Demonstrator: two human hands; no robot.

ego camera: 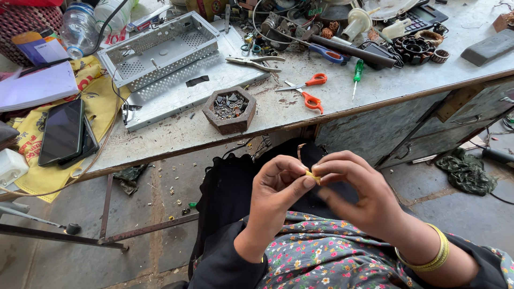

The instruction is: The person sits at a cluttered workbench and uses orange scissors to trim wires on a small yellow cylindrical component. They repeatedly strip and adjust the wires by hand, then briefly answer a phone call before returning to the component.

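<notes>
Yellowish scrap (314, 177), small and thin, sits low and right of centre in the frame, pinched between the fingertips of both hands above the lap. The left hand (276, 187) grips it with thumb and forefinger, the other fingers curled; the right hand (356, 192) closes on it from the other side, a yellow bangle (431, 257) on that wrist. What the scrap is made of is too small to tell. To work it well, I judge the grip should stay at the very tips, close together, with the pull short and even so the piece does not tear or slip to the floor.

On the bench (300, 115) above, a hexagonal dish (230, 109) of dark bits stands near the front edge, with orange-handled scissors (309, 91) to its right. At upper left, a clear plastic bottle (79, 27) lies beside a perforated metal tray (160, 48); a blue and orange packet (38, 47) lies further left. A yellow printed cloth (101, 101) spreads under a dark phone (63, 131) at the left edge.
</notes>
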